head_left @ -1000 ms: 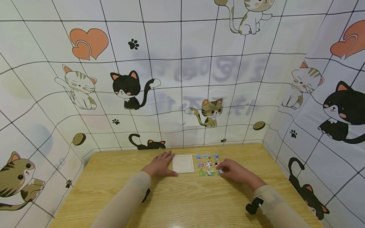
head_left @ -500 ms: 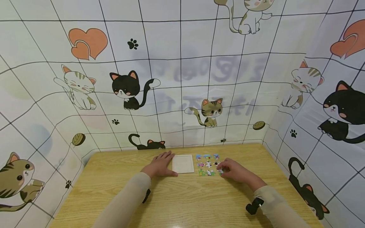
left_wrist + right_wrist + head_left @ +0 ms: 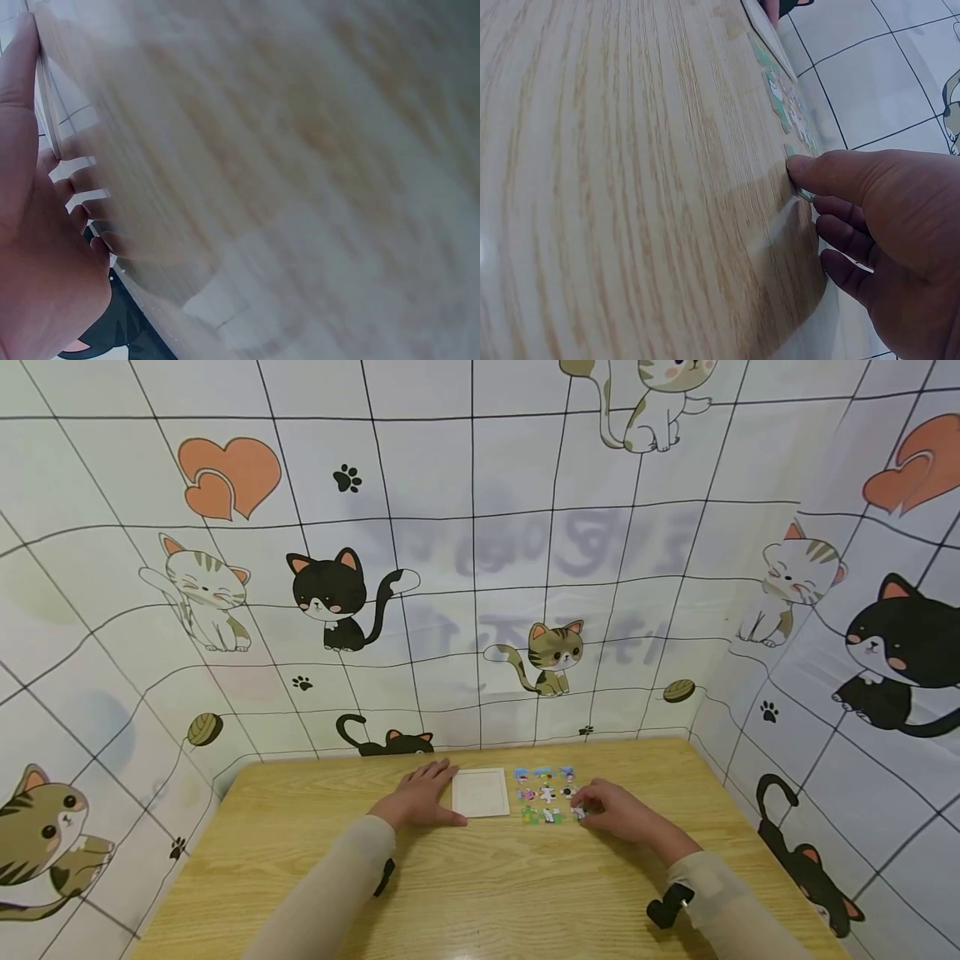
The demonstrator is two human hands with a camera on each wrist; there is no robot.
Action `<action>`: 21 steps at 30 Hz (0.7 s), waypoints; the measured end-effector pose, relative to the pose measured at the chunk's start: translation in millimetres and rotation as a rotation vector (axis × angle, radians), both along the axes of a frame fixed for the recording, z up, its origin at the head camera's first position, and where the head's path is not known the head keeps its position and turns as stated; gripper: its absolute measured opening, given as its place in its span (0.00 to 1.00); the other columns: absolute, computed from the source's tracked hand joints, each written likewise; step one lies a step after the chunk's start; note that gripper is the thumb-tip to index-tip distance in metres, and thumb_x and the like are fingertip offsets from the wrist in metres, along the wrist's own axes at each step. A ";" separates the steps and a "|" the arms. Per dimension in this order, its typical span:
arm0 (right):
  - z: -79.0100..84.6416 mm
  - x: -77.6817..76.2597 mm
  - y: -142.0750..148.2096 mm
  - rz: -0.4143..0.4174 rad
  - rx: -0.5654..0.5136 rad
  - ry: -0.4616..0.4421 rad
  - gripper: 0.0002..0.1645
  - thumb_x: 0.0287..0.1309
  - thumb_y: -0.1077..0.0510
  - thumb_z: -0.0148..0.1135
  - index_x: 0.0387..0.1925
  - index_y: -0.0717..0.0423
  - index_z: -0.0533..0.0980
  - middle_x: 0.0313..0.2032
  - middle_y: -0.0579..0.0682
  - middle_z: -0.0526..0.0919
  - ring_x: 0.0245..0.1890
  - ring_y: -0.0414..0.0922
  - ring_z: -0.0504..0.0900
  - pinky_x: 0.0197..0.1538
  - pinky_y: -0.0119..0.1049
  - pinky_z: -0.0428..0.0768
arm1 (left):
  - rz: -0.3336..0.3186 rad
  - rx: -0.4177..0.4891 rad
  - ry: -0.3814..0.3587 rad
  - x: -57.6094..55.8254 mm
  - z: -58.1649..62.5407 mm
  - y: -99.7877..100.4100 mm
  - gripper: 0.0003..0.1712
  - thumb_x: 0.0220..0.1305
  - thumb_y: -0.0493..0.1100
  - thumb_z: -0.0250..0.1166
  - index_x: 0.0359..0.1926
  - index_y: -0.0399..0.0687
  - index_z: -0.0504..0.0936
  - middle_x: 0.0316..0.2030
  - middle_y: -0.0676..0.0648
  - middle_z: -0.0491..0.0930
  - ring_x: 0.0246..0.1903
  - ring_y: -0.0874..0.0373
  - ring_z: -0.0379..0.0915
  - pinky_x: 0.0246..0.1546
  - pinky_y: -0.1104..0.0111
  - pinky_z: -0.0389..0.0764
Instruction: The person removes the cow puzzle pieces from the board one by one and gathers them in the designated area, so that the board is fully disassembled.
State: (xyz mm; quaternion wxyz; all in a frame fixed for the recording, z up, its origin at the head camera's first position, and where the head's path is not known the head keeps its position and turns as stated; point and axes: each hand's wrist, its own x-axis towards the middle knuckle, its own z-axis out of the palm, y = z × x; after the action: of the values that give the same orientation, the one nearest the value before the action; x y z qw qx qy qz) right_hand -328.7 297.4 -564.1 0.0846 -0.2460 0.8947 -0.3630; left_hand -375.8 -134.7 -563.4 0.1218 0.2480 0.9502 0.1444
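My left hand [image 3: 416, 795] rests on the table with its fingers straight, thumb and fingertips at the left side of a pale, shallow puzzle tray [image 3: 480, 792]. In the left wrist view that hand [image 3: 49, 247] lies along the tray's edge [image 3: 48, 105]. Right of the tray, several colourful jigsaw pieces [image 3: 548, 794] lie in spaced rows. My right hand [image 3: 618, 812] pinches the puzzle piece [image 3: 577, 813] at the near right corner. In the right wrist view its thumb presses the green edge of that puzzle piece [image 3: 790, 151]; the index finger is mostly hidden.
The wooden table [image 3: 480, 893] reaches back to a cloth wall [image 3: 450, 610] printed with cats and grid lines. Similar cloth stands at both sides. A black wrist mount [image 3: 670, 906] hangs from the right sleeve, close above the table.
The head view shifts very slightly. Both hands, the tray and the puzzle pieces stay in place.
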 end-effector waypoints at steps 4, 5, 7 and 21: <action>0.8 0.0 0.0 -0.001 0.007 0.008 0.14 0.70 0.64 0.76 0.55 0.57 0.85 0.45 0.49 0.79 0.45 0.47 0.78 0.47 0.38 0.80 | 0.002 0.007 -0.006 -0.8 1.9 0.2 0.67 0.64 0.79 0.72 0.91 0.54 0.53 0.89 0.43 0.47 0.87 0.35 0.43 0.82 0.35 0.51; 1.1 -0.1 0.1 -0.002 0.006 0.009 0.14 0.70 0.64 0.76 0.55 0.57 0.85 0.45 0.49 0.79 0.45 0.47 0.78 0.47 0.38 0.80 | 0.002 0.006 -0.008 -1.0 2.2 0.2 0.68 0.64 0.79 0.72 0.91 0.54 0.53 0.89 0.43 0.47 0.87 0.36 0.43 0.82 0.35 0.51; 1.2 -0.1 0.2 -0.004 0.004 0.008 0.15 0.70 0.64 0.76 0.55 0.58 0.85 0.45 0.49 0.79 0.45 0.47 0.78 0.47 0.38 0.80 | 0.002 0.008 -0.014 -1.4 2.5 0.2 0.68 0.64 0.79 0.72 0.91 0.54 0.53 0.89 0.43 0.47 0.87 0.36 0.43 0.82 0.35 0.51; 4.0 2.8 -4.1 -0.039 -0.014 -0.014 0.15 0.70 0.63 0.77 0.55 0.59 0.85 0.45 0.50 0.80 0.47 0.49 0.78 0.48 0.39 0.80 | 0.023 0.044 -0.041 -6.4 -7.2 -3.1 0.70 0.60 0.80 0.74 0.91 0.56 0.54 0.89 0.43 0.46 0.87 0.37 0.41 0.83 0.35 0.50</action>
State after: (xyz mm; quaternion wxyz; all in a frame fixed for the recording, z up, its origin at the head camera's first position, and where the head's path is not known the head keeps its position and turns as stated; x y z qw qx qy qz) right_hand -325.9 293.3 -560.1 0.0820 -0.2266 0.8961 -0.3727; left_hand -382.2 -137.8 -570.6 0.1339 0.2369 0.9468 0.1717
